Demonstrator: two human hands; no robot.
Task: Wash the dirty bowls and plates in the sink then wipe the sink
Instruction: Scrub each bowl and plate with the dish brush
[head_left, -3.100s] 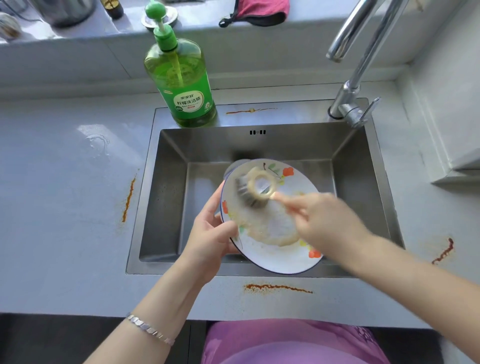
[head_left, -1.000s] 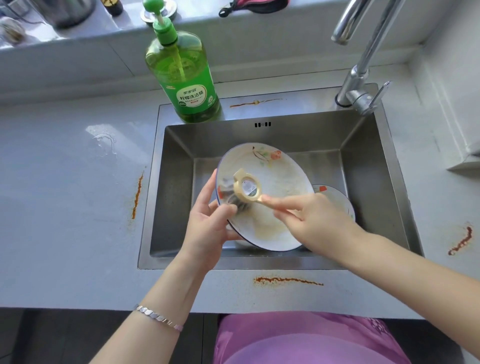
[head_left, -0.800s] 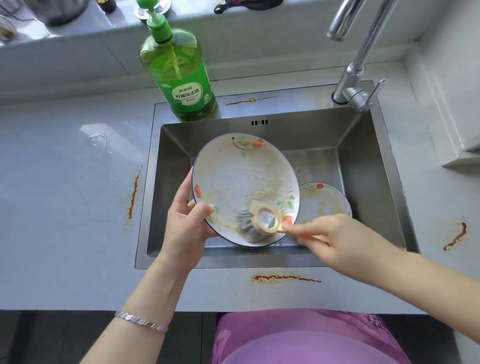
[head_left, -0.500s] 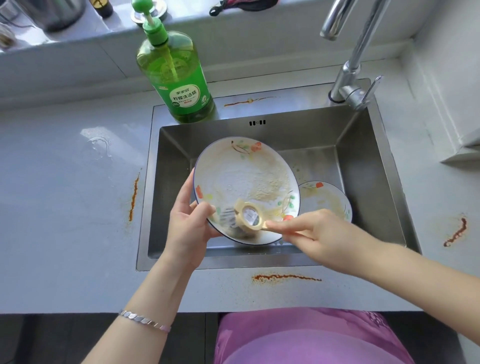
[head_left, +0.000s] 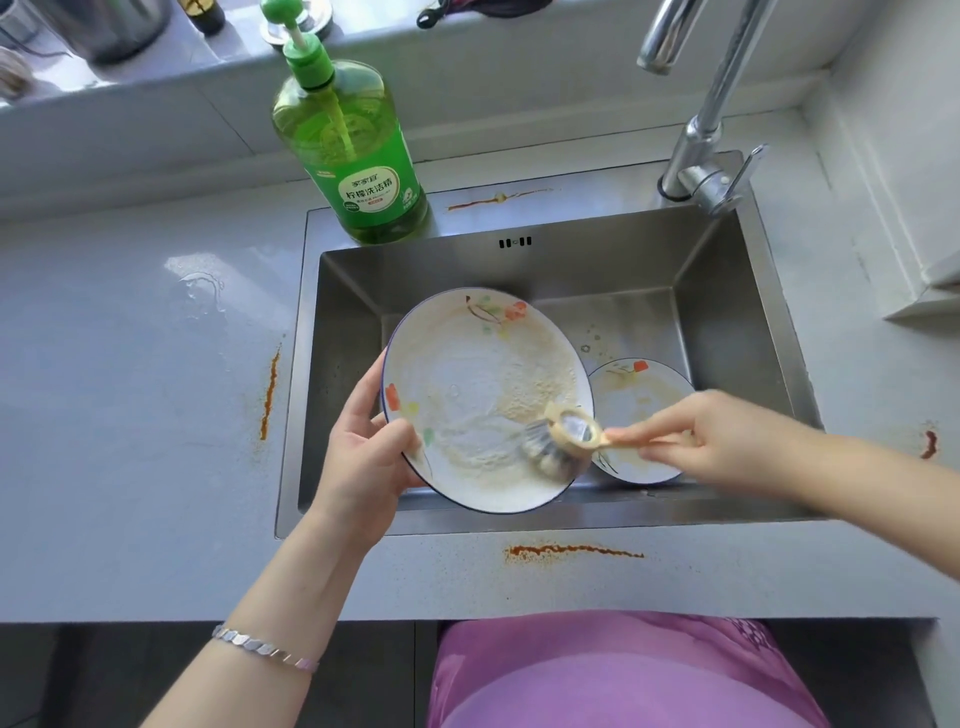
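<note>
Over the steel sink (head_left: 737, 332) my left hand (head_left: 363, 457) grips the left rim of a large white plate (head_left: 467, 384) with a blue edge and flower pattern, tilted toward me and smeared with brownish suds. My right hand (head_left: 717, 441) pinches the beige handle of a dish brush (head_left: 561, 441), whose dark bristles press on the plate's lower right. A smaller flowered plate (head_left: 644, 410), also dirty, lies on the sink floor to the right, partly hidden by the big plate and the brush.
A green dish soap bottle (head_left: 353, 150) stands on the sink's back left rim. The chrome faucet (head_left: 706, 114) rises at the back right. Orange-brown streaks mark the grey counter (head_left: 130, 415) left, front and right of the sink. A ledge holding several items runs behind.
The brush has swept from the plate's lower middle to its lower right. My left hand keeps the plate in about the same tilted place.
</note>
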